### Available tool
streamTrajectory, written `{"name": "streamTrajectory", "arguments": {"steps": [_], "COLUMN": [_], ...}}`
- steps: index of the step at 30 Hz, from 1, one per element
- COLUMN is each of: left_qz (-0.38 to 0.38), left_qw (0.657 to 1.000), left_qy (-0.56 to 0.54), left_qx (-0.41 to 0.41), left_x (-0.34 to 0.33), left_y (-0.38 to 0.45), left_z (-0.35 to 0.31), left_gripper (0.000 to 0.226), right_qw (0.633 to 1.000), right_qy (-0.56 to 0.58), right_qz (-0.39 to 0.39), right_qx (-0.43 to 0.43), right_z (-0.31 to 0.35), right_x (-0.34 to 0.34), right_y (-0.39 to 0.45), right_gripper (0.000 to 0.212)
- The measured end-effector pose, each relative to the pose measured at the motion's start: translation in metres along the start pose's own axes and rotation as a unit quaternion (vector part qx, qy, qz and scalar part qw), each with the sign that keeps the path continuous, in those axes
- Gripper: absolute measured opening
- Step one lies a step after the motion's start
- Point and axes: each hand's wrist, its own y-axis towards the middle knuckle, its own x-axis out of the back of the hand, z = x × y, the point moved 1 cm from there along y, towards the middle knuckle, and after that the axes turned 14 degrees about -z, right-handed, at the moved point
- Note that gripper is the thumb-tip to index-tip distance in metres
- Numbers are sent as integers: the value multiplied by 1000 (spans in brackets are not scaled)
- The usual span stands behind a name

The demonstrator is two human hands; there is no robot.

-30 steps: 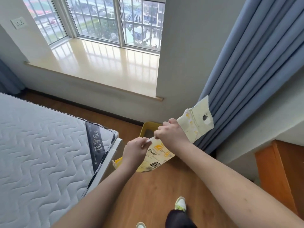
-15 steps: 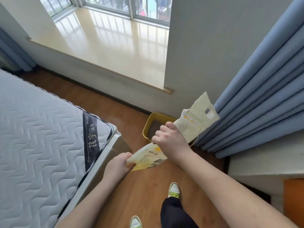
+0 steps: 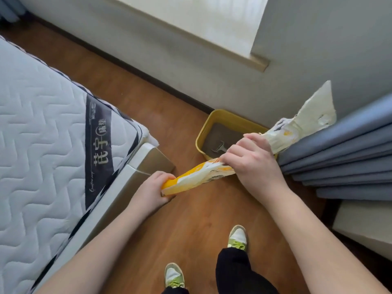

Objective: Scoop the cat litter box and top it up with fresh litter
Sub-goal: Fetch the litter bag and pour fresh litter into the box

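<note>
hands grip the litter bag (image 3: 203, 177): my left hand (image 3: 151, 193) its near end, my right hand (image 3: 253, 162) its middle, above the yellow litter box (image 3: 209, 124).

You had a quilted mattress (image 3: 42, 128) at your left, blue curtains (image 3: 343, 158) at your right, wooden floor (image 3: 186, 225) under your green-laced shoes (image 3: 237, 237)
</note>
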Motion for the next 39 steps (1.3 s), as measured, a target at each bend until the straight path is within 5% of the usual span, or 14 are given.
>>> {"name": "streamTrajectory", "arguments": {"steps": [8,14,24,31,39], "left_qz": [-85,-117,-206,-217,-228], "left_qw": [988,969,949,951,960], "left_qy": [32,63,57,47,-45], "left_qx": [-126,-209,-232,-216,-153], "left_x": [-56,-71,-92,-93,-95], "left_y": [51,97,101,92,89], "left_z": [79,118,115,116,92], "left_gripper": [19,28,14,29,16], "right_qw": [993,984,980,986,993], "right_qy": [-27,-49,-71,-50,6], "right_qz": [-110,-163,-178,-159,-120], "right_qx": [-33,-61,-46,1,-20], "right_z": [-17,-32,-68,-58,-35], "right_x": [-121,-201,-263,-264,-250], "right_y": [-34,-46,-37,-39,-38], "right_gripper": [11,12,12,9,9]}}
